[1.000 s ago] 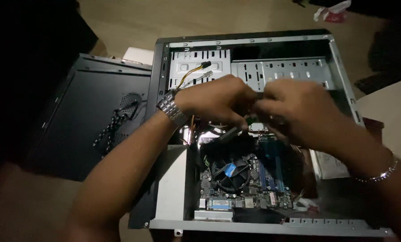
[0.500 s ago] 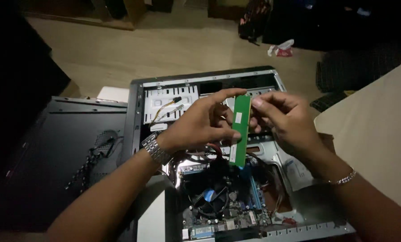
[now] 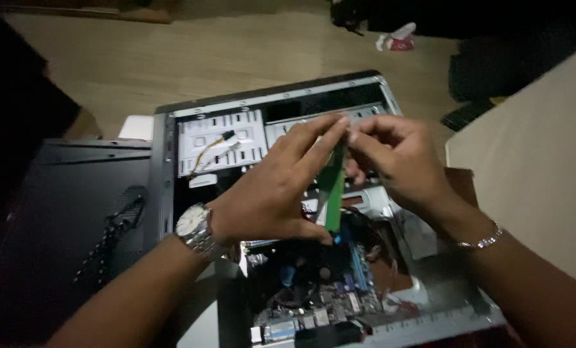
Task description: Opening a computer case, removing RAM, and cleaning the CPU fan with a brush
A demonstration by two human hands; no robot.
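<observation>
Head view: the green memory module (image 3: 332, 187), low in the open computer case (image 3: 172, 161) a second ago, now stands lifted, pinched between left hand (image 3: 268, 193) and right hand (image 3: 397, 161).

Small crumpled red-and-white wrapper (image 3: 397, 38) on the floor beyond the case.

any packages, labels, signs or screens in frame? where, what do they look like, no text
Small crumpled white and red package: on the wooden floor at top, beyond the open grey computer case.
Large pale beige cardboard box: right edge, flat plain side facing the camera.
No labels, signs or screens that can be made out.
</observation>
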